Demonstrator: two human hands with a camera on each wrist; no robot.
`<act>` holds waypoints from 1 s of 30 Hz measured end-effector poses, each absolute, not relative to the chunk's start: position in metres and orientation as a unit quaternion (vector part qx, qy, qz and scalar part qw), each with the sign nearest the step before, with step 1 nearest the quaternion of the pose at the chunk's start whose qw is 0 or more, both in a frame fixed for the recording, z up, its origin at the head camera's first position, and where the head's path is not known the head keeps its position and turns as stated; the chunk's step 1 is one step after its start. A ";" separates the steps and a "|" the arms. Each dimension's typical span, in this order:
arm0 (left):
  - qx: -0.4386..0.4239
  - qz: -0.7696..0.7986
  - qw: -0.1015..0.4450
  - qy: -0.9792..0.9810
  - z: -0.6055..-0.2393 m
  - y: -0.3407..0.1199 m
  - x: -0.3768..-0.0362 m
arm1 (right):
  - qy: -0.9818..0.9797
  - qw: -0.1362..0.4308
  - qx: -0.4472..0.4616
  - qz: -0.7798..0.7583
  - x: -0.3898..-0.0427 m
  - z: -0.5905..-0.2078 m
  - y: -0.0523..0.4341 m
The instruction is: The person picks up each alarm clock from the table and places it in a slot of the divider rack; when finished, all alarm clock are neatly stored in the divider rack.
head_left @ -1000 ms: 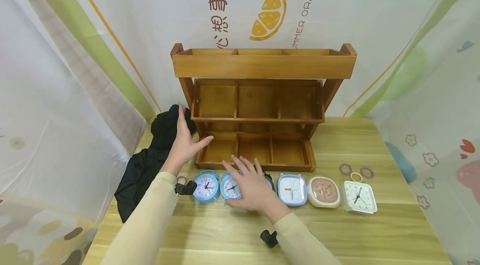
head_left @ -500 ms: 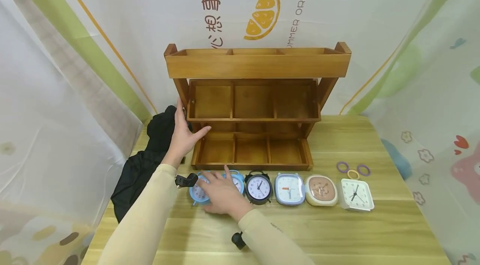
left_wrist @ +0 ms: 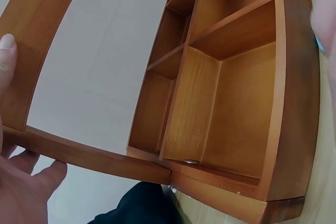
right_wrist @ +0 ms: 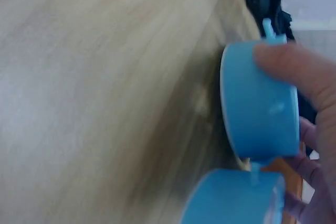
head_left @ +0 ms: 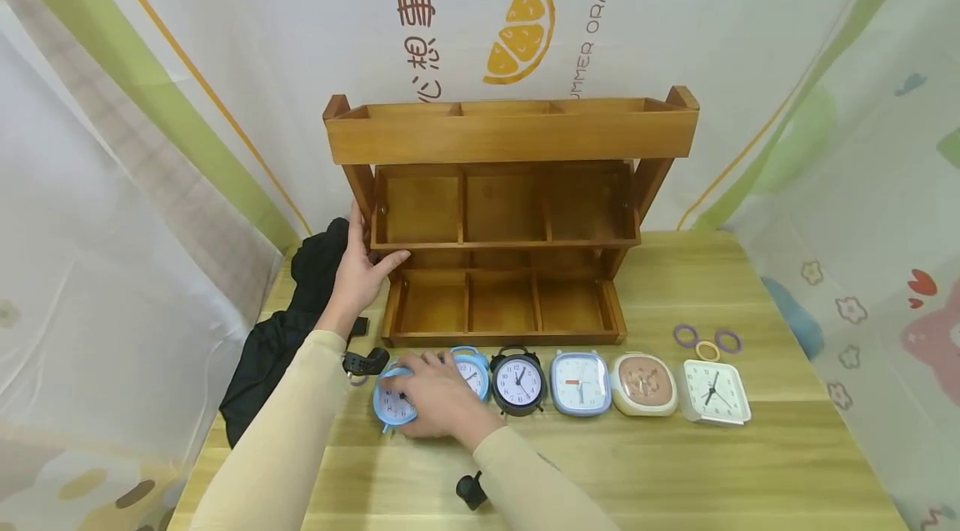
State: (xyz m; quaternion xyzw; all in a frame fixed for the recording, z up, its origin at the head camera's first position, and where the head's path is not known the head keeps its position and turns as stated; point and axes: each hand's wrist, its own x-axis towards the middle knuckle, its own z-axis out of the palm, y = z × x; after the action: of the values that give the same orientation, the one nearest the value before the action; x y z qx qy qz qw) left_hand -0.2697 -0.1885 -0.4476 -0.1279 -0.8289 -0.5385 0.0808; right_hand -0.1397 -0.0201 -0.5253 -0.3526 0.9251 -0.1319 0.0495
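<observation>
My right hand point(head_left: 442, 399) holds the leftmost light blue twin-bell alarm clock point(head_left: 392, 408) on the table, thumb on its side in the right wrist view, where the blue casing point(right_wrist: 257, 103) looks tilted. A second blue alarm clock point(head_left: 474, 378) stands right beside it, partly behind the hand. At the left side of the brown wooden tiered shelf point(head_left: 510, 137), my left hand point(head_left: 356, 279) grips the frame. In the left wrist view its thumb point(left_wrist: 6, 64) lies on a board, with fingers bent against the side rail point(left_wrist: 89, 161).
Rightward in the row stand a black alarm clock point(head_left: 517, 381), a blue-rimmed square clock point(head_left: 581, 393), a cream clock point(head_left: 645, 385) and a white square clock point(head_left: 715, 393). Purple and yellow rings point(head_left: 707, 350) lie behind. Black cloth point(head_left: 277, 348) lies left of the shelf.
My right hand has moved left from over the black and second blue clocks and taken hold of the leftmost one, which now tilts. My left hand has closed in on the shelf's side.
</observation>
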 end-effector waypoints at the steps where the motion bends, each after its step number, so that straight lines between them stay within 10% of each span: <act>1: -0.126 -0.540 0.076 -0.829 -0.448 -0.189 -0.268 | 0.920 0.047 -0.360 -0.146 -0.138 -0.525 -0.018; 30: -0.148 -0.468 0.155 -0.857 -0.440 -0.196 -0.276 | 0.902 0.002 -0.310 -0.301 -0.212 -0.491 0.055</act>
State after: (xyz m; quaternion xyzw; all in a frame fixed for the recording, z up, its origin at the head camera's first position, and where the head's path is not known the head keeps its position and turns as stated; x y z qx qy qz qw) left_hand -0.2762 -0.1959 -0.4403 -0.1479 -0.8571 -0.4685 0.1549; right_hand -0.2115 0.0549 -0.4907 -0.3097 0.9019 -0.3010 0.0023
